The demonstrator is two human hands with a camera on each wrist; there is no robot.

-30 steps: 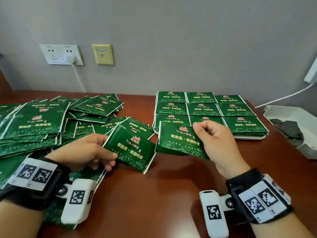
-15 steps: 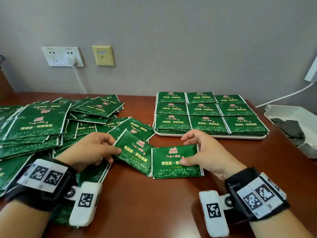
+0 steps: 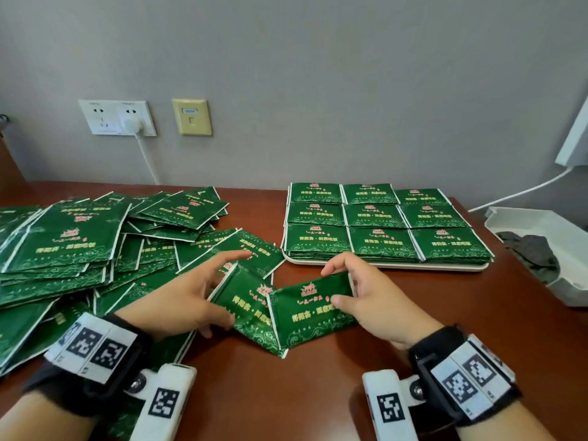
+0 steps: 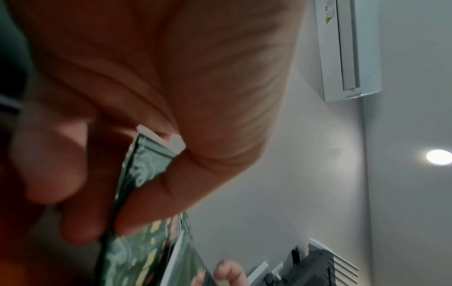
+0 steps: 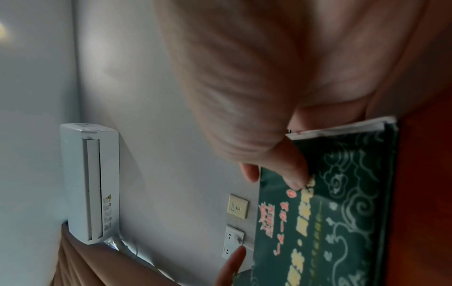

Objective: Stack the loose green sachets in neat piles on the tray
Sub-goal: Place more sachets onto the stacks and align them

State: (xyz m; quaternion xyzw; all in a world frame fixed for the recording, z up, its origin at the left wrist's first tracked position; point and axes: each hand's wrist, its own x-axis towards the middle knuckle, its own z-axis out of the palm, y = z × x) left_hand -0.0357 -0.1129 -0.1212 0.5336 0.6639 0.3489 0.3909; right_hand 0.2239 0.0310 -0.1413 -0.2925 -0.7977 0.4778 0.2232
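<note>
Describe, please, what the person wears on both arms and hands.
The hands are bare, without gloves or sleeves. Each wrist carries a black strap: left wrist band, right wrist band. White plates with black square codes sit on each band. A white block with one more code hangs below each wrist: left, right.

Bare table (image 3: 318,393) lies open in front of the white tray (image 3: 381,265); the loose heap of sachets (image 3: 95,249) crowds the left side. A white bin (image 3: 547,224) blocks the far right edge.
</note>
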